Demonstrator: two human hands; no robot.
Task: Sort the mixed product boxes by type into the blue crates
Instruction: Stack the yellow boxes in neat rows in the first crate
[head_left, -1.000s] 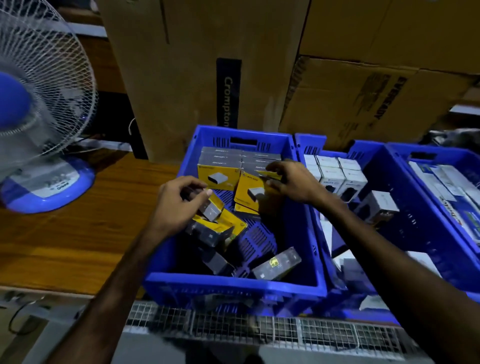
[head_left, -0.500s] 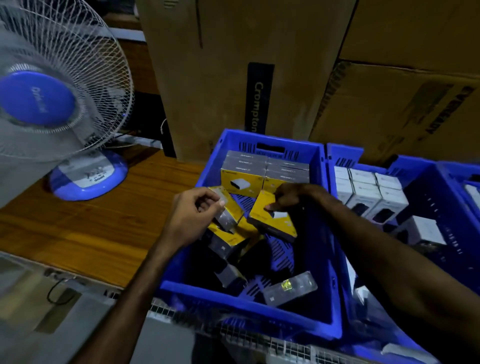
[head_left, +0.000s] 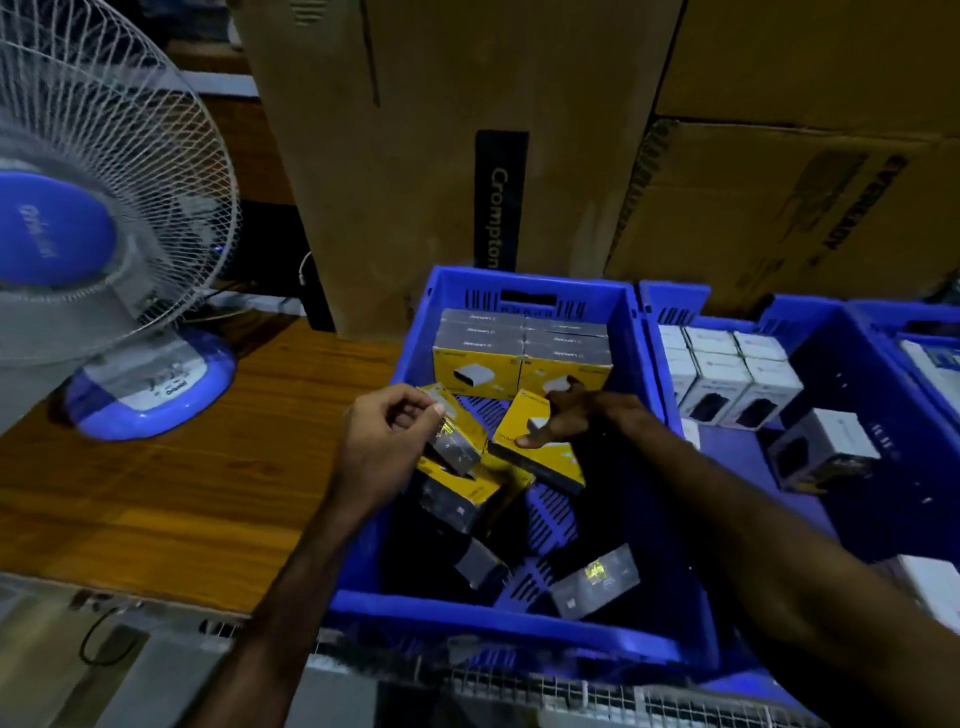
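Observation:
A blue crate (head_left: 488, 621) in front of me holds yellow and grey product boxes. Several stand in a neat stack (head_left: 519, 353) against its far wall; others lie loose and tilted on its floor. My left hand (head_left: 384, 441) grips one yellow and grey box (head_left: 460, 431) above the loose pile. My right hand (head_left: 582, 415) pinches a second yellow box (head_left: 540, 452), which is tilted just in front of the stack. A grey box (head_left: 597, 579) lies flat near the crate's front wall.
A second blue crate (head_left: 675, 312) to the right holds white boxes (head_left: 727, 374) in rows and a loose one (head_left: 826, 449). A table fan (head_left: 93, 218) stands on the wooden table (head_left: 182, 493) at left. Large cardboard cartons (head_left: 441, 130) rise behind the crates.
The view has swung left and down, so the crates sit further right. My right hand has drawn its yellow box away from the stack and lower. My left hand keeps its box.

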